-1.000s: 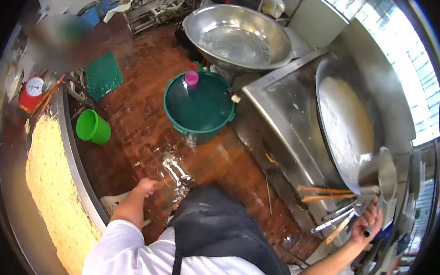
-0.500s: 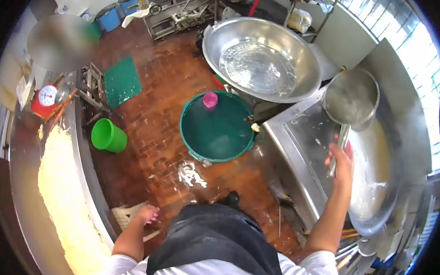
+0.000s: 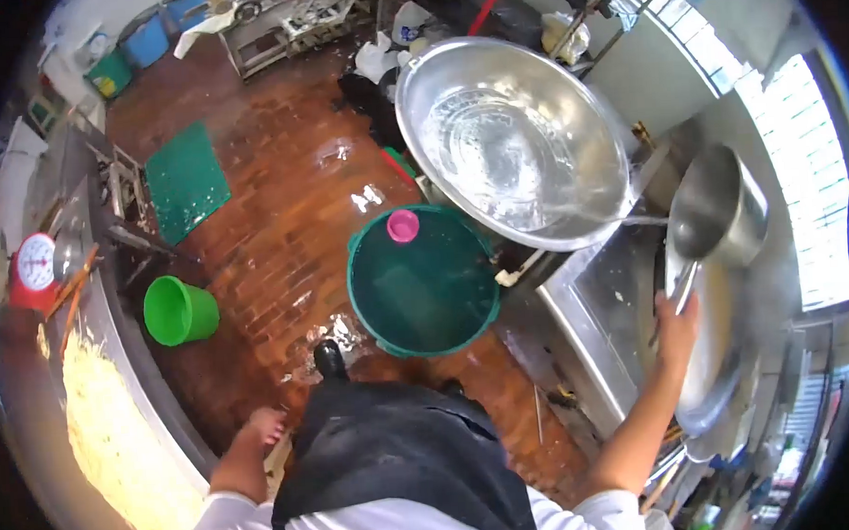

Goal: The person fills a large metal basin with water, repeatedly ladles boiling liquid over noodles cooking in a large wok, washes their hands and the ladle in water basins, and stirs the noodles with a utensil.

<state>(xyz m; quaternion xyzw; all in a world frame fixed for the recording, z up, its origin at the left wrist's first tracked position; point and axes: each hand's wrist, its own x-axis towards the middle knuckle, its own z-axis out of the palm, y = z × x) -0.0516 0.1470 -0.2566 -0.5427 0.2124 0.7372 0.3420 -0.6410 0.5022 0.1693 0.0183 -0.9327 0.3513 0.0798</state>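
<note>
My right hand (image 3: 676, 328) is closed round the handle of a large metal ladle (image 3: 716, 205), whose deep bowl is tilted over the far part of a big wok (image 3: 708, 347) holding pale, cloudy liquid. Left of the ladle a wide metal basin (image 3: 514, 143) has a shiny, wet-looking bottom. My left hand (image 3: 266, 426) hangs low at my left side, its fingers loosely curled with nothing in them, near the edge of the table that bears a long pale yellow mass (image 3: 120, 449).
A green tub (image 3: 424, 289) of water with a pink bowl (image 3: 403, 226) stands on the brick floor ahead. Left of it are a bright green bucket (image 3: 180, 311) and a green mat (image 3: 187, 179). A red scale (image 3: 34, 271) sits at the left table's far end.
The ladle has tipped over and shifted slightly right, with my right hand still on its handle. The view has moved forward, and a dark boot now shows near the tub. The blurred shape at upper left is gone.
</note>
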